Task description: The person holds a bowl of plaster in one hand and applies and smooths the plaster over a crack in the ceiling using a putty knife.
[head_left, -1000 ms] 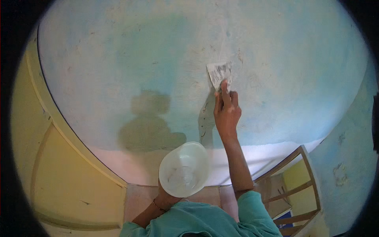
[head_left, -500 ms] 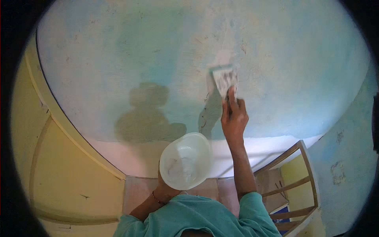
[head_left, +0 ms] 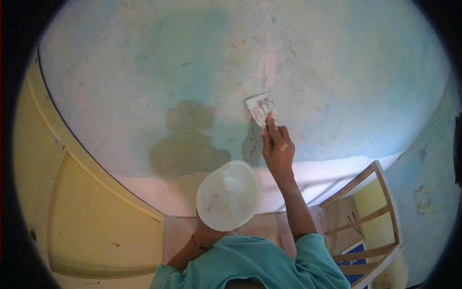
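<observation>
My right hand [head_left: 278, 151] grips a wide putty knife [head_left: 259, 103], its white-smeared blade against the mottled pale blue-green wall [head_left: 337, 67]. A pale strip runs up the wall above the blade, and a dark crack [head_left: 253, 149] shows below it. My left hand [head_left: 208, 233], mostly hidden, holds a white plastic bowl [head_left: 228, 195] with some white material inside, low in front of the wall.
A yellow panelled surface [head_left: 96, 212] with trim lies at the left. A wooden frame with crossbars [head_left: 365, 218] stands at the lower right, beside another patchy blue-green wall [head_left: 418, 168]. A pale pink band [head_left: 144, 192] runs along the wall's lower part.
The putty knife has moved down the wall, most recently leftward as well, and more of the pale strip shows above it. The bowl sits a little higher in the view than a second ago.
</observation>
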The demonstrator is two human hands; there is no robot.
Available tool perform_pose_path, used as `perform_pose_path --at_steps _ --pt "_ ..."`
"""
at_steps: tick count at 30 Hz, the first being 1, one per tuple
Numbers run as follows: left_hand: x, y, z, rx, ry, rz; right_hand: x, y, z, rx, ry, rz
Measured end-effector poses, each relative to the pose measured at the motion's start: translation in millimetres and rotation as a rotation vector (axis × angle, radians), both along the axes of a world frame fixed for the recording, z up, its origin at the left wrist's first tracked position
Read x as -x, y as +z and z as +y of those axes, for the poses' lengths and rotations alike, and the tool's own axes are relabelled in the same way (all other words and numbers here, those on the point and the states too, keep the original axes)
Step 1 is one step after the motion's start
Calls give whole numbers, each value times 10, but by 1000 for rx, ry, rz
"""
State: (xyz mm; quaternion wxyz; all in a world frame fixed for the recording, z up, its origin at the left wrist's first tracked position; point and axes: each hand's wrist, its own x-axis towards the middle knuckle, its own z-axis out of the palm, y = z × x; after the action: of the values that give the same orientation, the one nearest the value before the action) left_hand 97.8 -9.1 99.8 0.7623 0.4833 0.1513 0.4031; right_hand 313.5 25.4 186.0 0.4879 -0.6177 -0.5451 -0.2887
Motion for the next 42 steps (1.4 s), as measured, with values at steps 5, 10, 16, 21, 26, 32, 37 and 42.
perform_pose_path --at_steps 5,10,16,21,26,32,37,42 --pt "75 -33 -24 41 -27 -42 -6 556 105 -94 -71 -58" --pt "-19 -31 -78 69 -71 -82 -76 343 321 -112 -142 -71" --pt "-51 49 26 115 -114 -79 26 -257 77 10 -56 15" --pt "23 25 47 130 -132 -82 44 -52 -23 -82 5 62" --pt "-50 39 24 168 -138 -121 -103 221 122 -128 -55 37" --pt "13 31 52 241 -130 -183 -212 572 276 -184 -3 -138" --pt "17 79 126 320 -114 -264 -526 518 232 -114 -81 -288" --pt "-36 44 108 415 -120 -336 -717 224 102 -25 -135 -323"
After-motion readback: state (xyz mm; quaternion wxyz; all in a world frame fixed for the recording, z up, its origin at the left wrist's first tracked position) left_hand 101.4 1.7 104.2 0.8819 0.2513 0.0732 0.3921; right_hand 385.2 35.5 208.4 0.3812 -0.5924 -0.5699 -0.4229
